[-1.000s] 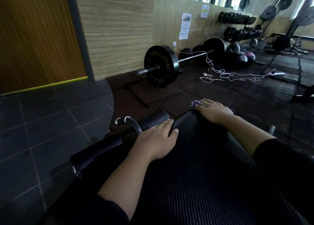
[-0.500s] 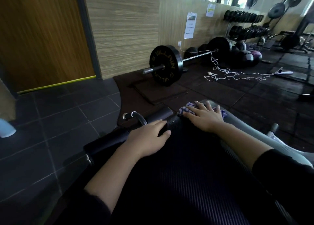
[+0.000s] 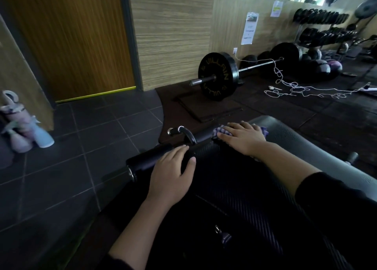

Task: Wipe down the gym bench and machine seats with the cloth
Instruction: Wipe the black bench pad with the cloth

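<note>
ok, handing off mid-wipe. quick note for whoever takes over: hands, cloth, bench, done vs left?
Left hand: flat, fingers straight, resting on the near end of the foam roller at the bench edge, holding nothing.
Right hand: flat on the checked cloth, pressing it onto the far end of the bench pad.
Done: cannot tell from this view how much of the pad is wiped.
Left: probably the rest of the pad, the grey pad on the right, then the machine seats, none in view.
</note>
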{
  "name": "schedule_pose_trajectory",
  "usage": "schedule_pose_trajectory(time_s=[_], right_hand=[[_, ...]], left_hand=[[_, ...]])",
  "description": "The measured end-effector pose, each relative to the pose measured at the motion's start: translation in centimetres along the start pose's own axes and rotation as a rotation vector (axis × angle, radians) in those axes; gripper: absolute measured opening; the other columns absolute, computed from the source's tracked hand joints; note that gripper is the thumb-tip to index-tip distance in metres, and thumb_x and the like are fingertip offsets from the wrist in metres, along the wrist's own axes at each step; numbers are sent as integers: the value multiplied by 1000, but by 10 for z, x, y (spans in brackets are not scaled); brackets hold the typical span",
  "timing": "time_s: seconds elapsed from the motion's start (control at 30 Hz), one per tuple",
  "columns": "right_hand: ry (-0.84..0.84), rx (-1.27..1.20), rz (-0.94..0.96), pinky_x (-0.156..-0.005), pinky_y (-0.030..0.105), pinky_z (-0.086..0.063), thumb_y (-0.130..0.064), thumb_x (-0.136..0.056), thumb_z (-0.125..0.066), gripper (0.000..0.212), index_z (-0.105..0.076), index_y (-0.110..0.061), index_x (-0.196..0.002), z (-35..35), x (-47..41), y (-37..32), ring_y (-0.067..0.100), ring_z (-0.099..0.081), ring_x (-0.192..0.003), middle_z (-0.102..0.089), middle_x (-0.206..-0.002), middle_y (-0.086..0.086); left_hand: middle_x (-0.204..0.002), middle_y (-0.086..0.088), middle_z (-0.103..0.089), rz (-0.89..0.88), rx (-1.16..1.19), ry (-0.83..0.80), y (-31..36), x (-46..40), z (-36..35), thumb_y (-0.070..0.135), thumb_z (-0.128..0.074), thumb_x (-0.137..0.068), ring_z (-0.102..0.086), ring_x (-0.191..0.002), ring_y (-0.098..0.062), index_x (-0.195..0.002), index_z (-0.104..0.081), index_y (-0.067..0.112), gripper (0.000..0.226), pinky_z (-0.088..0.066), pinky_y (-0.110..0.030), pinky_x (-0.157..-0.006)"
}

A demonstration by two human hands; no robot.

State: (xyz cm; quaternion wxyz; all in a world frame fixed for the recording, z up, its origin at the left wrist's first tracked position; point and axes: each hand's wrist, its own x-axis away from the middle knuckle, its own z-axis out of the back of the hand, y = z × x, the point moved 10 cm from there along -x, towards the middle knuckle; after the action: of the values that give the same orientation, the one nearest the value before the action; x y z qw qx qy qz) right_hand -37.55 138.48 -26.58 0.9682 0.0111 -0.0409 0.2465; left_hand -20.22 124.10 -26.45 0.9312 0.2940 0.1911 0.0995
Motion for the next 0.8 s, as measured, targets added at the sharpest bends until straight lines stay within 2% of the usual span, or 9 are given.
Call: schedule_pose_trajectory(time_s=[0.17,0.27,0.33,0.4,0.5,0.6,0.67,0.73,0.8], right_hand=[[58,-9,275,-117,36,-1,-65,-95,-21,57,-22,-44,-148,3,39,-66,14,-8,-147,-18,-157,-18],[34,-82,394,-114,25,6,-77,-82,-14,73,-17,-46,-147,4,65,-54,5,-2,-146,-10,-157,-21],[8,-91,340,-112,22,6,-80,-82,-12,76,-16,-43,-148,6,60,-24,4,-1,-146,-10,-158,-20],[2,-57,217,-115,29,2,-67,-93,-22,62,-15,-42,-149,7,41,-2,7,-3,-147,-11,-159,-18],[5,2,121,-117,38,-5,-63,-96,-22,58,-20,-41,-149,7,17,-18,14,-10,-147,-19,-158,-16],[9,24,224,-116,39,-6,-63,-96,-21,57,-25,-40,-148,5,26,-71,14,-14,-146,-24,-156,-15],[56,-12,326,-116,34,-2,-59,-98,-25,54,-23,-40,-149,6,50,-86,11,-10,-146,-20,-157,-17],[59,-55,390,-116,29,2,-56,-98,-29,54,-19,-39,-149,6,66,-73,7,-5,-146,-14,-158,-18],[18,-95,363,-115,25,4,-59,-97,-30,57,-17,-39,-149,3,63,-41,5,-3,-146,-11,-158,-18]], left_hand=[[-142,13,-50,28,23,22,-5,-1,4,41,-49,-96,-40,-132,-4,-138,-53,25,45,-25,-15,-102],[-142,12,-50,8,10,22,-4,-1,3,42,-47,-97,-39,-133,-6,-139,-52,24,45,-25,-19,-105],[-142,12,-49,-5,11,22,-3,0,1,41,-46,-98,-38,-133,-6,-139,-51,23,45,-23,-19,-107],[-142,10,-50,-18,11,30,-2,0,1,39,-46,-98,-38,-133,-7,-139,-51,21,45,-21,-18,-106],[-141,7,-50,-23,17,26,-1,-1,1,37,-46,-99,-39,-133,-9,-138,-51,19,44,-24,-22,-108],[-141,4,-51,-15,25,17,-2,-1,0,36,-47,-99,-39,-133,-12,-139,-51,16,45,-27,-26,-109],[-139,2,-53,-27,18,24,-2,-2,1,36,-47,-98,-42,-131,-13,-138,-52,14,46,-29,-25,-108],[-140,3,-53,-33,18,34,-1,-1,1,39,-46,-98,-41,-131,-12,-138,-52,14,47,-25,-21,-107],[-142,5,-51,-33,25,39,-1,0,1,36,-46,-99,-38,-133,-9,-139,-51,15,46,-21,-17,-106]])
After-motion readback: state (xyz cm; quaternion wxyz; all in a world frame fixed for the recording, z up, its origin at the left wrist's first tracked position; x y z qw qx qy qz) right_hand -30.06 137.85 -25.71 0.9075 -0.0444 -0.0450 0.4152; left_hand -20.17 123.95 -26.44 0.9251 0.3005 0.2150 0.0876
